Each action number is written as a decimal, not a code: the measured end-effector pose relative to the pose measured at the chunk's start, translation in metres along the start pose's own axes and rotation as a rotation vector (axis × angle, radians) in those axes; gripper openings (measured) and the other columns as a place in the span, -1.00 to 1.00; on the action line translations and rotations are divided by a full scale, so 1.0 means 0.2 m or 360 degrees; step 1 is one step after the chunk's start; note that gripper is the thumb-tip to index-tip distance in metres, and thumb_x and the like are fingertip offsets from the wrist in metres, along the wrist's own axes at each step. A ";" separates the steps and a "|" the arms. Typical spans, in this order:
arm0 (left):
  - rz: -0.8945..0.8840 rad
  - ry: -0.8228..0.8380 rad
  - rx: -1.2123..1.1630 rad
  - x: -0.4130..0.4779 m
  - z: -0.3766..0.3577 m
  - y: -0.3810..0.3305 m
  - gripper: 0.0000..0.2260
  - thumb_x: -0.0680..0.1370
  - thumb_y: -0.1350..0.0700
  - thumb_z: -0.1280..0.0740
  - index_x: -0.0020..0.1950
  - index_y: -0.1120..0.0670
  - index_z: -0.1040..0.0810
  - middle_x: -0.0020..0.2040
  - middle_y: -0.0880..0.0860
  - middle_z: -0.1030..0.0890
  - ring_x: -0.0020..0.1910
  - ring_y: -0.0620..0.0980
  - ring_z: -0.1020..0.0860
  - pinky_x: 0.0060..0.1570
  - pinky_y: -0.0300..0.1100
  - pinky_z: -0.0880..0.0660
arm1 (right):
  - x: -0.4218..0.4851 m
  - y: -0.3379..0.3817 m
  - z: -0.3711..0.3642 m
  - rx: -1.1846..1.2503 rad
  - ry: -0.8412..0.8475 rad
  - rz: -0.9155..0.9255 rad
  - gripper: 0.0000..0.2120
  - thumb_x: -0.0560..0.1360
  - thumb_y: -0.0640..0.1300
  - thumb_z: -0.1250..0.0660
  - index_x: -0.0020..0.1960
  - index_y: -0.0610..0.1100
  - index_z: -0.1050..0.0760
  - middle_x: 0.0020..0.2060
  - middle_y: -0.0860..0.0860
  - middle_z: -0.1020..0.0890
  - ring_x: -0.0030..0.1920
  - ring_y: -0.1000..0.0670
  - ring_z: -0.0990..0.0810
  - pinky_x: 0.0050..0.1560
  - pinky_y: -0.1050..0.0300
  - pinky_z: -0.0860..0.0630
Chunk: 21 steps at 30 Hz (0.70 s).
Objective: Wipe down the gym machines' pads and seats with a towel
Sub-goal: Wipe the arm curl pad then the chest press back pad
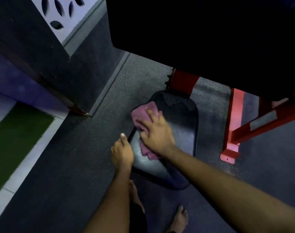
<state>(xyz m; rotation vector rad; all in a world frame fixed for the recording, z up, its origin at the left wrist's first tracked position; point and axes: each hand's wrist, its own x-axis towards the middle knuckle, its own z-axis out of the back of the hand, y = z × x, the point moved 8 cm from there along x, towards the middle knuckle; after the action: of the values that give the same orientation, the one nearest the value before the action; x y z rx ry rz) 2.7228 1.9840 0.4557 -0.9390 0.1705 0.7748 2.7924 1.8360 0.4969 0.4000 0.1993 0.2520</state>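
Seat (180, 125) sits low over the speckled floor (86, 148). Open floor runs along its left edge, and a red frame (234, 125) stands near its right edge. My left hand (122, 152) curls round the left rim, thumb raised. The towel (143, 113), pink and crumpled, lies on the seat's left half. My right hand (156, 133) presses it, fingers spread flat. The seat is black and glossy, with a worn patch at the far end.

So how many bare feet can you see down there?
2. One bare foot stands on the dark floor near the bottom edge; the other peeks out beside the left forearm, below the black padded seat, partly hidden.
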 end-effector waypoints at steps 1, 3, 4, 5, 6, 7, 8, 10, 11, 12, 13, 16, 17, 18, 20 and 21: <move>-0.0012 -0.0038 -0.0016 -0.01 0.01 0.00 -0.50 0.73 -0.07 0.00 0.36 0.24 -0.54 0.30 0.31 -0.55 0.31 0.28 -0.45 0.24 0.04 -0.34 | -0.11 0.03 -0.01 0.0013 0.0015 0.0086 -0.47 0.50 0.07 -0.24 0.47 0.18 -0.44 0.59 -0.05 -0.26 0.51 -0.38 -0.23 0.35 -0.19 -0.43; -0.0003 -0.0077 0.0010 -0.03 0.01 -0.01 -0.50 0.73 -0.07 -0.01 0.33 0.26 -0.54 0.28 0.32 -0.55 0.28 0.29 -0.47 0.20 0.05 -0.37 | -0.31 0.00 -0.05 0.0053 0.0063 0.0199 -0.44 0.48 0.09 -0.20 0.49 0.22 -0.40 0.60 -0.03 -0.24 0.50 -0.31 -0.26 0.38 -0.18 -0.41; 0.0016 -0.0086 0.0038 -0.02 0.01 0.00 -0.50 0.73 -0.07 -0.01 0.32 0.27 -0.55 0.27 0.33 -0.55 0.27 0.29 -0.48 0.19 0.06 -0.38 | -0.40 -0.02 -0.05 0.0069 0.0070 0.0232 -0.44 0.49 0.10 -0.19 0.49 0.23 -0.39 0.61 -0.02 -0.22 0.51 -0.28 -0.26 0.41 -0.17 -0.39; 0.0035 -0.0106 0.0050 -0.04 0.00 0.01 -0.50 0.73 -0.06 -0.02 0.31 0.29 -0.55 0.26 0.34 -0.55 0.25 0.30 -0.49 0.18 0.07 -0.39 | -0.50 -0.06 -0.05 0.0092 0.0081 0.0260 -0.45 0.49 0.10 -0.20 0.50 0.24 -0.38 0.62 0.00 -0.19 0.52 -0.26 -0.24 0.43 -0.17 -0.36; 0.0066 -0.0127 0.0046 -0.05 0.00 0.01 -0.50 0.73 -0.06 -0.02 0.29 0.30 -0.55 0.25 0.36 -0.55 0.23 0.32 -0.50 0.17 0.07 -0.40 | -0.57 -0.10 -0.04 0.0098 0.0067 0.0279 -0.45 0.51 0.10 -0.21 0.50 0.25 -0.37 0.63 0.02 -0.16 0.54 -0.25 -0.22 0.43 -0.18 -0.34; 0.0094 -0.0152 0.0040 -0.05 0.00 0.01 -0.50 0.73 -0.05 -0.02 0.28 0.31 -0.55 0.24 0.37 -0.56 0.22 0.33 -0.51 0.15 0.07 -0.41 | -0.62 -0.16 -0.02 0.0087 0.0043 0.0278 -0.45 0.52 0.10 -0.20 0.51 0.26 -0.34 0.64 0.04 -0.14 0.55 -0.23 -0.20 0.42 -0.17 -0.34; 0.0126 -0.0185 0.0046 -0.06 0.00 0.02 -0.50 0.73 -0.06 -0.02 0.27 0.31 -0.55 0.23 0.37 -0.56 0.21 0.34 -0.52 0.10 0.06 -0.40 | -0.64 -0.24 0.00 0.0065 0.0007 0.0256 -0.45 0.53 0.11 -0.19 0.52 0.27 -0.32 0.64 0.05 -0.13 0.56 -0.22 -0.20 0.41 -0.17 -0.35; 0.0164 -0.0263 0.0087 -0.09 -0.01 0.02 -0.50 0.73 -0.06 -0.01 0.25 0.30 -0.56 0.20 0.36 -0.57 0.18 0.35 -0.53 0.00 0.03 -0.36 | -0.62 -0.39 0.05 0.0072 -0.0070 0.0140 -0.46 0.53 0.12 -0.18 0.52 0.26 -0.33 0.63 0.04 -0.16 0.55 -0.23 -0.23 0.42 -0.18 -0.37; 0.0158 -0.0304 0.0093 -0.11 -0.01 0.02 -0.51 0.73 -0.05 -0.01 0.23 0.29 -0.56 0.19 0.36 -0.58 0.17 0.35 -0.54 -0.04 0.02 -0.34 | -0.58 -0.46 0.08 0.0095 -0.0124 0.0068 -0.47 0.53 0.12 -0.17 0.51 0.26 -0.35 0.62 0.04 -0.19 0.53 -0.25 -0.26 0.44 -0.19 -0.38; 0.0145 -0.0338 0.0102 -0.12 0.00 0.01 -0.51 0.73 -0.05 -0.01 0.21 0.29 -0.57 0.17 0.35 -0.59 0.14 0.34 -0.54 -0.07 0.00 -0.32 | -0.51 -0.50 0.10 0.0098 -0.0173 -0.0004 -0.47 0.53 0.12 -0.17 0.50 0.26 -0.36 0.61 0.03 -0.21 0.50 -0.26 -0.29 0.44 -0.21 -0.38; 0.0125 -0.0369 0.0107 -0.13 0.00 0.01 -0.51 0.73 -0.05 -0.01 0.19 0.30 -0.57 0.14 0.35 -0.59 0.11 0.34 -0.55 -0.09 -0.01 -0.31 | -0.43 -0.52 0.13 0.0091 -0.0225 -0.0086 -0.49 0.52 0.11 -0.17 0.48 0.25 -0.37 0.60 0.02 -0.23 0.46 -0.27 -0.32 0.41 -0.21 -0.40; 0.0076 -0.0429 0.0160 -0.12 0.00 0.02 -0.51 0.73 -0.05 -0.01 0.16 0.29 -0.58 0.10 0.34 -0.60 0.07 0.31 -0.56 -0.09 -0.01 -0.32 | -0.19 -0.45 0.16 0.0090 -0.0273 -0.0410 -0.53 0.54 0.05 -0.19 0.45 0.22 -0.39 0.58 -0.04 -0.25 0.42 -0.38 -0.33 0.35 -0.22 -0.43; 0.0071 -0.0437 0.0180 -0.13 0.00 0.01 -0.51 0.73 -0.05 -0.01 0.17 0.29 -0.58 0.11 0.34 -0.60 0.08 0.31 -0.55 -0.09 -0.01 -0.31 | -0.16 -0.38 0.14 0.0059 -0.0237 -0.0433 -0.52 0.55 0.06 -0.18 0.47 0.22 -0.36 0.59 -0.05 -0.23 0.44 -0.41 -0.30 0.34 -0.23 -0.44; 0.0071 -0.0439 0.0195 -0.13 -0.01 0.02 -0.51 0.73 -0.05 -0.01 0.19 0.29 -0.57 0.12 0.34 -0.59 0.10 0.32 -0.55 -0.08 -0.01 -0.31 | -0.15 -0.29 0.11 0.0005 -0.0212 -0.0355 -0.50 0.56 0.08 -0.16 0.50 0.24 -0.32 0.60 -0.05 -0.20 0.45 -0.40 -0.29 0.31 -0.22 -0.48; 0.0079 -0.0442 0.0209 -0.12 0.00 0.02 -0.51 0.73 -0.06 -0.01 0.22 0.29 -0.56 0.16 0.35 -0.57 0.13 0.32 -0.54 -0.05 0.02 -0.32 | -0.25 -0.10 0.03 -0.0033 -0.0138 -0.0011 -0.46 0.54 0.10 -0.15 0.53 0.25 -0.28 0.62 -0.03 -0.17 0.45 -0.34 -0.30 0.17 -0.16 -0.58; 0.0078 -0.0442 0.0213 -0.12 0.00 0.02 -0.51 0.73 -0.06 -0.01 0.23 0.29 -0.56 0.17 0.35 -0.57 0.14 0.33 -0.53 -0.04 0.02 -0.33 | -0.35 -0.05 0.00 0.0002 -0.0098 0.0150 -0.45 0.53 0.09 -0.16 0.52 0.25 -0.29 0.62 -0.01 -0.17 0.45 -0.31 -0.30 0.14 -0.14 -0.59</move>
<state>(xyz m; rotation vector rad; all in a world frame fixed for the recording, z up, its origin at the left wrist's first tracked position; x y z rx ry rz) 2.7030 1.9729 0.4628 -0.6945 0.0019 0.9191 2.7277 1.8068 0.5021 0.4182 0.1206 0.3316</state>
